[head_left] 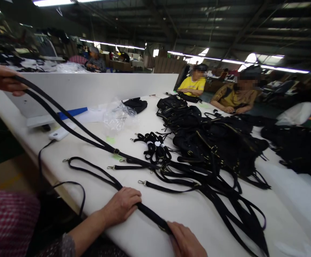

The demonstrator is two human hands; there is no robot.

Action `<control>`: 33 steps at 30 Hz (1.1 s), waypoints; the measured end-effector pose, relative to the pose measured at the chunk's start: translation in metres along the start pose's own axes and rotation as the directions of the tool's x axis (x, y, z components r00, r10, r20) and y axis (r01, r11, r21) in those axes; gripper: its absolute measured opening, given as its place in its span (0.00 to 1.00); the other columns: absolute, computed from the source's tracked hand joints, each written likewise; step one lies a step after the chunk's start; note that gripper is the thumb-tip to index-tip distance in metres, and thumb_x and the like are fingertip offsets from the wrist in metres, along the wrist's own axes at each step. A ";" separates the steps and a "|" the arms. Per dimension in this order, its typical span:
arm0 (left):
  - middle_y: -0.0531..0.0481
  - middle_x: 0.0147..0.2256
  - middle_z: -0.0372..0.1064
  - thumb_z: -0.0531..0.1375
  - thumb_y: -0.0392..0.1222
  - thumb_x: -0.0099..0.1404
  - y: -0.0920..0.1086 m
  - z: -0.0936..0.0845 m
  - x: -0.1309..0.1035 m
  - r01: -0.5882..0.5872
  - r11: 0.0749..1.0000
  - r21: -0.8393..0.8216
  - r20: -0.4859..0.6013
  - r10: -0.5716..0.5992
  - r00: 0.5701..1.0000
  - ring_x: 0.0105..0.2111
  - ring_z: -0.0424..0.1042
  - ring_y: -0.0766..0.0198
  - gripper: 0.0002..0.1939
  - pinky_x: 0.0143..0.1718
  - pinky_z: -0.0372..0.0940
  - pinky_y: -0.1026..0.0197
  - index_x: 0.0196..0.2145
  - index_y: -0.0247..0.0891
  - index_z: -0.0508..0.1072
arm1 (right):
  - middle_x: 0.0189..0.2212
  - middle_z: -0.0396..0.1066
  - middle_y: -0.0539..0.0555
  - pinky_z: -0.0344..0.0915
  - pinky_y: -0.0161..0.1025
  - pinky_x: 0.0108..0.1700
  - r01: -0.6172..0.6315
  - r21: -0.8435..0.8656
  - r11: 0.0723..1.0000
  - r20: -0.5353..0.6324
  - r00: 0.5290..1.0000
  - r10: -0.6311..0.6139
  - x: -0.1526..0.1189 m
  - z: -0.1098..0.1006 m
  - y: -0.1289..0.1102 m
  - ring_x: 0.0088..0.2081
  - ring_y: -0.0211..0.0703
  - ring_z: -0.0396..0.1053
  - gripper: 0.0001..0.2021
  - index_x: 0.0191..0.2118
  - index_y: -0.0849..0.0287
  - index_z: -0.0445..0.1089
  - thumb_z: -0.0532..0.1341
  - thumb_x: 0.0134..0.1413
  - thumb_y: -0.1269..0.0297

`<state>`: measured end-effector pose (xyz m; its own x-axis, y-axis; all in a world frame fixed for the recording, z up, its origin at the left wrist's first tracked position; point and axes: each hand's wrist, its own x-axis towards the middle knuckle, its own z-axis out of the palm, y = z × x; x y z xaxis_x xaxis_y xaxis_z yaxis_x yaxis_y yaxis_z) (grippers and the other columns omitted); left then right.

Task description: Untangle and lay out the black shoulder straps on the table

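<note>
A long black bag strap point(151, 215) lies across the near part of the table, with a brass-coloured buckle near my right hand. My left hand point(123, 204) is closed over its middle, pressing it to the tabletop. At the strap's near end, my right hand point(186, 240) is closed round it, its thumb and palm partly out of frame. Beyond my left hand, the strap runs up to a loop with a metal clasp point(66, 160). Several more black straps point(171, 185) lie tangled just past my hands, some ending in metal clasps.
At left, a co-worker's hand point(4, 79) pulls another black strap point(69, 123) taut above the table. A heap of black bags point(209, 139), a bundle of straps point(152, 144), clear plastic point(119, 116) and a white device point(61, 132) lie around. Several people sit opposite.
</note>
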<state>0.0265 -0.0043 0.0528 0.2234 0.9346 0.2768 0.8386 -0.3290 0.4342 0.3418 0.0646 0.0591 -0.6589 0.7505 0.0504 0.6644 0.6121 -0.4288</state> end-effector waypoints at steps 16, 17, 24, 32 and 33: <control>0.58 0.55 0.65 0.51 0.54 0.75 -0.074 0.023 -0.026 -0.145 0.975 0.170 -0.049 0.155 0.987 0.54 0.64 0.61 0.16 0.57 0.58 0.55 0.58 0.59 0.65 | 0.48 0.76 0.50 0.68 0.44 0.50 -0.184 -0.146 0.972 -0.084 0.981 0.173 -0.062 -0.048 0.028 0.48 0.46 0.72 0.13 0.51 0.48 0.69 0.59 0.61 0.68; 0.57 0.54 0.65 0.51 0.54 0.75 -0.074 0.023 -0.024 -0.134 0.979 0.152 -0.041 0.141 0.989 0.54 0.65 0.61 0.16 0.57 0.57 0.55 0.57 0.59 0.65 | 0.50 0.75 0.51 0.68 0.46 0.52 -0.165 -0.119 0.979 -0.094 0.984 0.154 -0.061 -0.045 0.025 0.50 0.48 0.71 0.17 0.53 0.49 0.68 0.62 0.58 0.68; 0.57 0.49 0.65 0.52 0.49 0.76 -0.054 0.012 -0.008 -0.097 0.994 0.048 -0.018 0.098 0.995 0.50 0.65 0.64 0.13 0.53 0.57 0.58 0.56 0.56 0.66 | 0.39 0.77 0.50 0.68 0.45 0.49 -0.071 -0.127 0.989 -0.124 0.991 0.055 -0.040 -0.028 0.014 0.43 0.44 0.73 0.08 0.45 0.50 0.71 0.58 0.62 0.67; 0.53 0.43 0.65 0.50 0.39 0.76 -0.023 0.003 -0.001 -0.065 0.998 -0.012 0.025 0.065 0.998 0.44 0.64 0.63 0.15 0.45 0.59 0.57 0.56 0.53 0.65 | 0.40 0.79 0.49 0.73 0.41 0.45 0.072 -0.302 0.951 -0.179 0.975 -0.130 -0.058 -0.058 0.083 0.42 0.43 0.76 0.08 0.43 0.49 0.74 0.57 0.62 0.61; 0.53 0.43 0.65 0.51 0.39 0.76 -0.022 0.002 -0.001 -0.058 0.998 -0.004 0.021 0.058 0.998 0.44 0.64 0.63 0.15 0.45 0.59 0.56 0.56 0.53 0.65 | 0.40 0.80 0.49 0.74 0.40 0.44 0.099 -0.324 0.941 -0.213 0.961 -0.175 -0.061 -0.057 0.091 0.42 0.43 0.77 0.09 0.43 0.48 0.75 0.57 0.62 0.59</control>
<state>0.0088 0.0019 0.0406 0.2818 0.9168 0.2831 0.8222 -0.3828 0.4213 0.4625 0.0892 0.0685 -0.6745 0.6675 0.3154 0.6740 0.7311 -0.1057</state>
